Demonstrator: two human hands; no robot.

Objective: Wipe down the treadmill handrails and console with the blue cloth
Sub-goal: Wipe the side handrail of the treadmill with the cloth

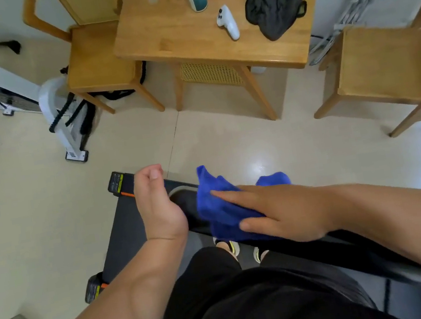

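The right hand [282,211], fingers flat and spread, presses the crumpled bright-blue cloth [224,212] onto the black treadmill handrail bar [189,207]. The left hand [158,204] is loosely curled just beside the cloth; whether it grips the bar is unclear.

Fuzzy blue cloth [220,210]; glossy floor [258,151]
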